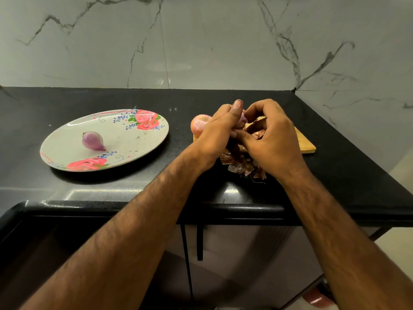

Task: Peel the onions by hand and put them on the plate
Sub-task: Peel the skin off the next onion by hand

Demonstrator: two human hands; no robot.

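L hand grips smooth purplish onion, R hand curled, pinching it too, over papery brown skins.

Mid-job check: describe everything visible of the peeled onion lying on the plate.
The small purple peeled onion looks smooth and slightly glossy, no dry skin left. It lies on its side, pointed tip toward the near right, stubby darker end toward the far left. It rests left of centre on the round white rose-patterned plate, touching only that plate.
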